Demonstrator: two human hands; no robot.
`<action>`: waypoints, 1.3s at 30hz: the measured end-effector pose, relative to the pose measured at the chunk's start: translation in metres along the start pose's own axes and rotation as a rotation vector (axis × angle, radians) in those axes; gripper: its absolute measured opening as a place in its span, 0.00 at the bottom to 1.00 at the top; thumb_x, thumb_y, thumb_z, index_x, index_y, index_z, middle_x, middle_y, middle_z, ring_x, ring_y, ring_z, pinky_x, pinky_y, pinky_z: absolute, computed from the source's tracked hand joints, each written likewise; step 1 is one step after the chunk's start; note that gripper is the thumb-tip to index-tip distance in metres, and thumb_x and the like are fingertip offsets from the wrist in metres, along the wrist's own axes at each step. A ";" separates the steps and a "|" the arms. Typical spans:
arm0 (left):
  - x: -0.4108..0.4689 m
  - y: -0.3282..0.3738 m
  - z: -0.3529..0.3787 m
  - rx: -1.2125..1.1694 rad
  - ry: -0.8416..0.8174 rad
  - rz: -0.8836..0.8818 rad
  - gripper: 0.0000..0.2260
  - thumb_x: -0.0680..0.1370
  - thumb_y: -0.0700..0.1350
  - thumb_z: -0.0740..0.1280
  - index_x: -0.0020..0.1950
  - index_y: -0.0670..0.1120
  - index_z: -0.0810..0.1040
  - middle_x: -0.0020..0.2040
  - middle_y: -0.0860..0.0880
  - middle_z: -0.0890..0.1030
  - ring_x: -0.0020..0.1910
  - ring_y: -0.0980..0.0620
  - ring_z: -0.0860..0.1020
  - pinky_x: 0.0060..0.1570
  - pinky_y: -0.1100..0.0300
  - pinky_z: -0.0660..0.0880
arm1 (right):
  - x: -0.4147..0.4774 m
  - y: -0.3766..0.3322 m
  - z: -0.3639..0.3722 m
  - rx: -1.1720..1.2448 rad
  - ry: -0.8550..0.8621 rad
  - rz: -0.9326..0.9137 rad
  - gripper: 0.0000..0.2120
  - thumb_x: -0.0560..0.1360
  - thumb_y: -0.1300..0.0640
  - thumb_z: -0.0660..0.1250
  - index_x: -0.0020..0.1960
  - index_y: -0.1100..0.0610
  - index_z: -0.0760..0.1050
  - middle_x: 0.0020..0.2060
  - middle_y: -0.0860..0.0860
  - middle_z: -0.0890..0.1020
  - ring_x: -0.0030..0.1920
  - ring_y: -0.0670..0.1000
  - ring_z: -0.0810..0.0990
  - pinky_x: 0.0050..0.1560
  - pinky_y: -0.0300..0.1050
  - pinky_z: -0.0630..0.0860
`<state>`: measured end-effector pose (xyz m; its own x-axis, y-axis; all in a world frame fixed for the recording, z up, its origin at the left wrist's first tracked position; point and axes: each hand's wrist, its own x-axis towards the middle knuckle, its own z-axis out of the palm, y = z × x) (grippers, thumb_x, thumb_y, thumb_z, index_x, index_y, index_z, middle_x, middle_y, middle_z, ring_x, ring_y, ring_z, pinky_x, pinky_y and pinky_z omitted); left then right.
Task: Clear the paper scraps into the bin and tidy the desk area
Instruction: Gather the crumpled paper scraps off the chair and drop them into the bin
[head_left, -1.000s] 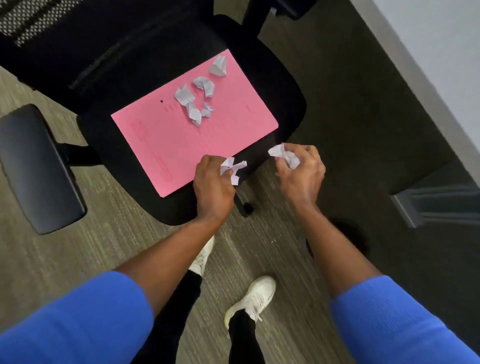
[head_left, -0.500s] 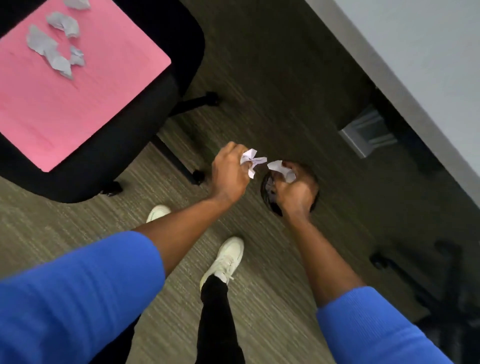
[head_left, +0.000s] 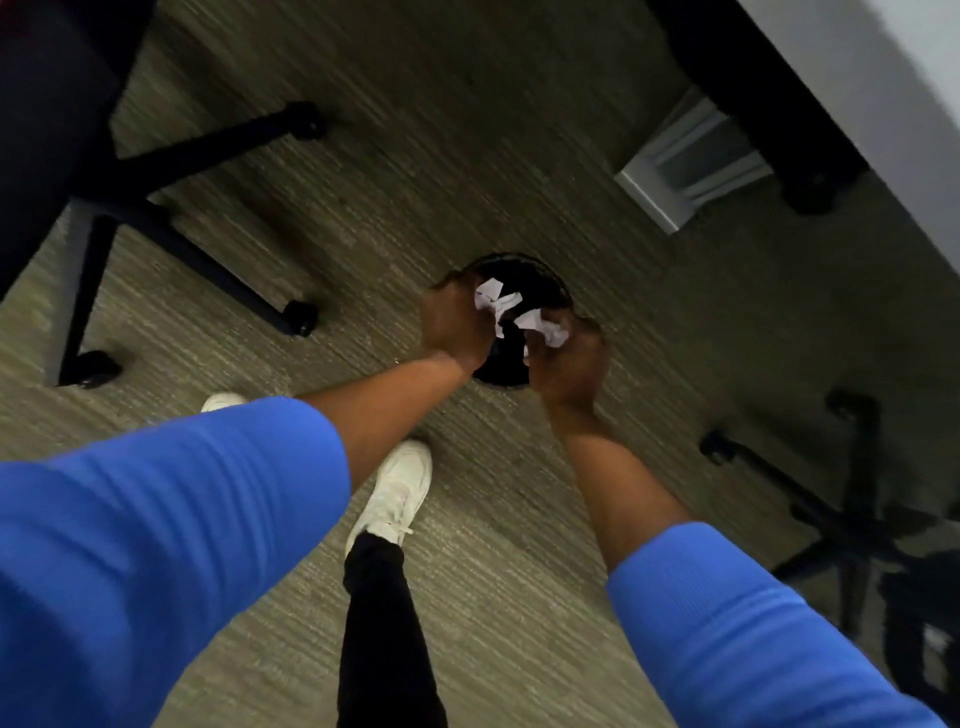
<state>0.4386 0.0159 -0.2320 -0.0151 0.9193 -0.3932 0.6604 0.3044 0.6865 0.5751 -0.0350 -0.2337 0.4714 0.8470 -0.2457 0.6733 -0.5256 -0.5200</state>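
A small round black bin (head_left: 540, 283) stands on the carpet. Both my hands hover right over its mouth. My left hand (head_left: 453, 323) is closed on a crumpled white paper scrap (head_left: 493, 299). My right hand (head_left: 569, 358) grips another white scrap (head_left: 545, 328). The two scraps almost touch above the bin's opening. My hands hide much of the bin's near rim. The pink folder and the scraps left on the chair are out of view.
The black chair base (head_left: 171, 223) with castors spreads at the left. A second chair base (head_left: 841, 509) sits at the right. A grey desk foot (head_left: 685, 161) and the white desk edge (head_left: 883, 83) are at the upper right. My white shoes (head_left: 395, 493) stand on the carpet.
My view swung away from the chair and down to the bin. Both hands carried their scraps from the chair's edge to right above the bin's mouth.
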 end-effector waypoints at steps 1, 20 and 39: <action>0.004 -0.003 0.006 -0.004 -0.005 0.017 0.17 0.76 0.36 0.71 0.64 0.38 0.83 0.60 0.34 0.86 0.59 0.35 0.85 0.57 0.48 0.80 | 0.004 0.005 0.006 -0.002 0.001 0.011 0.09 0.72 0.60 0.78 0.51 0.59 0.87 0.44 0.61 0.87 0.46 0.64 0.85 0.43 0.46 0.74; 0.015 -0.027 -0.018 0.168 -0.465 0.108 0.16 0.86 0.46 0.61 0.64 0.41 0.83 0.68 0.40 0.82 0.68 0.40 0.79 0.63 0.53 0.73 | 0.005 -0.027 0.032 -0.030 -0.063 0.017 0.24 0.71 0.54 0.63 0.64 0.58 0.83 0.61 0.61 0.85 0.62 0.64 0.83 0.59 0.55 0.79; 0.031 -0.046 -0.310 -0.131 0.345 -0.041 0.04 0.79 0.48 0.71 0.50 0.51 0.86 0.43 0.54 0.87 0.42 0.53 0.84 0.49 0.51 0.83 | -0.029 -0.282 0.038 0.030 -0.246 -0.215 0.24 0.77 0.52 0.69 0.73 0.49 0.74 0.59 0.56 0.85 0.54 0.59 0.85 0.58 0.52 0.81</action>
<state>0.1757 0.1075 -0.0860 -0.3066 0.9290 -0.2075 0.5530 0.3512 0.7555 0.3504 0.0916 -0.1109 0.1660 0.9339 -0.3166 0.7234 -0.3335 -0.6045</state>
